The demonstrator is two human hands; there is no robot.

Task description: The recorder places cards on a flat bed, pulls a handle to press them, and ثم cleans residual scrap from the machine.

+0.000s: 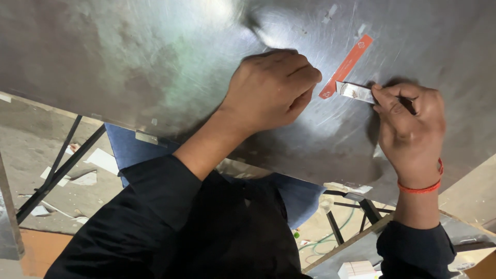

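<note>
**Orange strip and small packet on the metal tabletop**

The orange strip (pixel 346 66) lies flat on the scratched metal tabletop (pixel 129 62), between your two hands. Its long axis runs on a diagonal: the lower end points down and toward your left hand, the upper end points up and away toward the far right. The upper end carries a small pale mark.

Just beside the strip's lower end sits a small white packet (pixel 355 91), a narrow flat piece with some printing on it. Its long axis runs nearly level across the view, tilted slightly downward toward your right hand. Its near end comes close to the strip's lower end; you cannot tell from here whether the two touch.

Your right hand (pixel 411 126) pinches the packet's far end between thumb and forefinger, fingers drawn in tight, with only a narrow gap taken up by the packet. A red thread band (pixel 426 187) circles that wrist.

Your left hand (pixel 268 90) is curled into a loose fist, knuckles up, resting on the tabletop just left of the strip's lower end. The fingers are folded under, so you cannot tell whether they hold anything or press on the strip.

Both arms wear dark sleeves (pixel 155 217). Below the tabletop's edge you see a concrete floor (pixel 36 139) with scraps of white paper (pixel 101 160) scattered on it.
</note>
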